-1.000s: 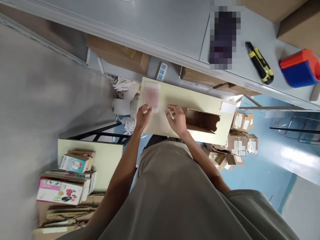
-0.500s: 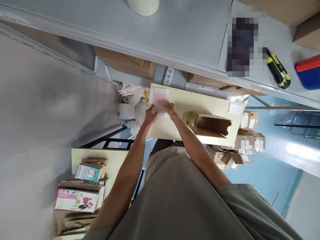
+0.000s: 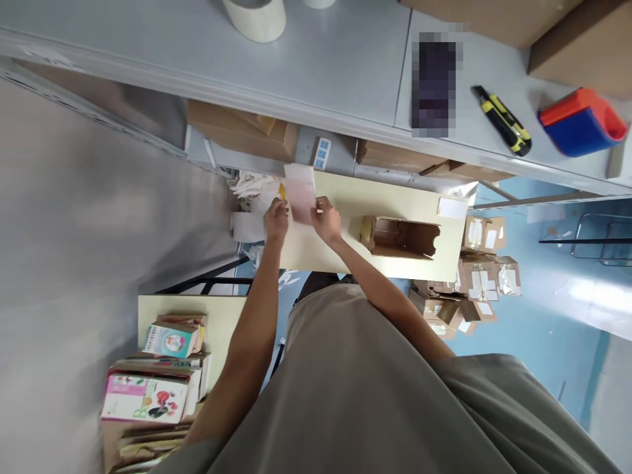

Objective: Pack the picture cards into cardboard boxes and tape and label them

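Observation:
A thin pinkish-white sheet of paper (image 3: 300, 187) is held up over the left end of a cream board (image 3: 340, 187). My right hand (image 3: 326, 220) pinches its lower right edge between thumb and fingers. At the lower left edge my left hand (image 3: 276, 220) is closed, with a pale edge of the paper at its fingertips. An open cardboard box (image 3: 365, 232), torn at its right end, lies on the board to the right of my hands. Farther right on the board is a white label (image 3: 451, 208).
A grey shelf (image 3: 345, 72) crosses above, carrying a tape roll (image 3: 257, 23), a yellow-black utility knife (image 3: 503, 122) and a red-blue tool (image 3: 577, 125). Crumpled paper (image 3: 251, 197) fills the space left of the board. Taped cartons (image 3: 484, 276) sit right; stacked printed boxes (image 3: 148, 395) stand lower left.
The sheet has been raised and tilted, its position shifted left. My left hand has moved left, farther from my right hand. The head view has shifted slightly.

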Available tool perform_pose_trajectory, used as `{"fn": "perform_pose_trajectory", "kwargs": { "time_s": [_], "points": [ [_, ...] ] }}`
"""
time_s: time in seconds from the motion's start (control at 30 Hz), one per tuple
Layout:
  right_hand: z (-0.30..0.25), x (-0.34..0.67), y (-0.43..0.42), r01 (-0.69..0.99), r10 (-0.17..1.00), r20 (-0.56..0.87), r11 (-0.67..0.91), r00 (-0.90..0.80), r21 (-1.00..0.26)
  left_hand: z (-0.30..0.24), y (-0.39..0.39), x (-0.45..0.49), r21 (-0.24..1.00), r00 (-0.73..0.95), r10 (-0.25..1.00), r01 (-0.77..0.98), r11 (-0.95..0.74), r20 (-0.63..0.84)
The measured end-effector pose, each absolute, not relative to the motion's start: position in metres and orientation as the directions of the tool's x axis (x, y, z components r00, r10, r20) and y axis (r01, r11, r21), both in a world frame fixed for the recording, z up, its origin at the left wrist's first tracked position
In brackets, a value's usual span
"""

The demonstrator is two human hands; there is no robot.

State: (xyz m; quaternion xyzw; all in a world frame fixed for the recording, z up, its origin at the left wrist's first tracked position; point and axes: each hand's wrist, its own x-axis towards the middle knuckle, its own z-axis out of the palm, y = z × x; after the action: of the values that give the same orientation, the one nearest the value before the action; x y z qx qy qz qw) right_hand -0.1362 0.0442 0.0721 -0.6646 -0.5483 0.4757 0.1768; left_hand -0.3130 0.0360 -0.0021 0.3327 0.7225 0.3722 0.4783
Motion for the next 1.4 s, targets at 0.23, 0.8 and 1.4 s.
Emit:
{"fn": "perform_pose_trajectory", "kwargs": {
  "time_s": [0.23,0.8,1.4],
  "points": [
    [0.149,-0.049,-0.009,-0.025,0.972,-0.185,-0.190,-0.144,-0.981,0.109,0.041,-0.269,0.786,-0.047,0.855,-0.421,0.452,-0.517],
    [0.135,0.150,-0.051,0.005,0.960,-0.279,-0.279,-0.032,-0.960,0.222,0.014,-0.107,0.977,0.359,0.921,0.193,0.086,-0.152],
    [0.110,0.238,-0.047,0.311,0.925,-0.379,-0.365,0.015,-0.878,0.153,0.022,-0.025,0.648,0.429,0.855,0.746,-0.153,-0.291]
  ]
}}
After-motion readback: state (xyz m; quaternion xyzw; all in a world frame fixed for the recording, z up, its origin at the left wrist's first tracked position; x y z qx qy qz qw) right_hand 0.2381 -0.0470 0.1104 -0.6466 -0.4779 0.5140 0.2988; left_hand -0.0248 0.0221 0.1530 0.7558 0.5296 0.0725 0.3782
